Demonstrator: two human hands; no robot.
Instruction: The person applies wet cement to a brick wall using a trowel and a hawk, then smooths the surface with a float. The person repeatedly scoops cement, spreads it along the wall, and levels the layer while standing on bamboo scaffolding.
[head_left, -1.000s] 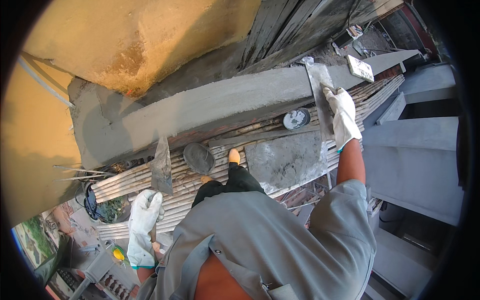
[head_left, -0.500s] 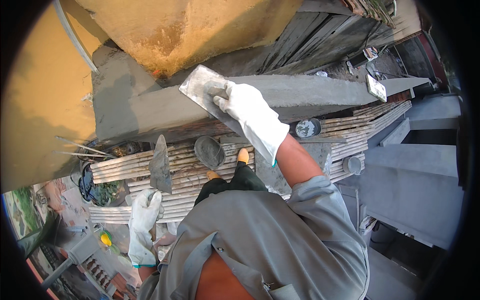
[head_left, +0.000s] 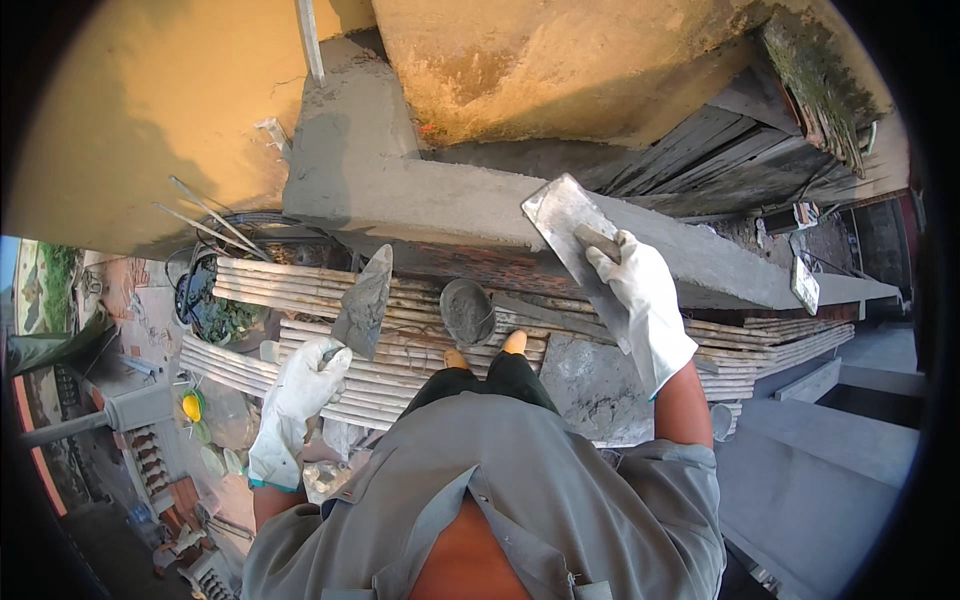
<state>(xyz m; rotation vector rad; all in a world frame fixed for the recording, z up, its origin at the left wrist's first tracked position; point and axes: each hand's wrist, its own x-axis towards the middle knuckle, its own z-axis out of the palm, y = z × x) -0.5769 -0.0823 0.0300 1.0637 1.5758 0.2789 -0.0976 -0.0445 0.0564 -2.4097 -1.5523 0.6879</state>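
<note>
My right hand (head_left: 648,305), in a white glove, is closed round the handle of a rectangular steel plastering trowel (head_left: 570,235). Its flat blade reaches across the near edge of a grey, freshly rendered wall top (head_left: 460,205); I cannot tell whether it touches. My left hand (head_left: 305,388), gloved too, grips a pointed trowel (head_left: 366,305) smeared with grey mortar, its tip angled up and away from me. Between the two tools, a bucket (head_left: 467,312) with grey mortar in it stands on the bamboo platform. A flat board (head_left: 598,395) coated in mortar lies below my right hand.
I stand on bamboo poles (head_left: 300,330) laid as a scaffold platform. Beyond rises a yellow wall (head_left: 520,70). A white-faced block (head_left: 804,285) sits on the wall top at right. Hoses (head_left: 200,290) coil at left, and a yellow helmet (head_left: 193,405) lies lower down.
My right hand has drawn the plastering trowel rightward and nearer to me along the wall top. The whole view has shifted, while my left hand still holds the pointed trowel.
</note>
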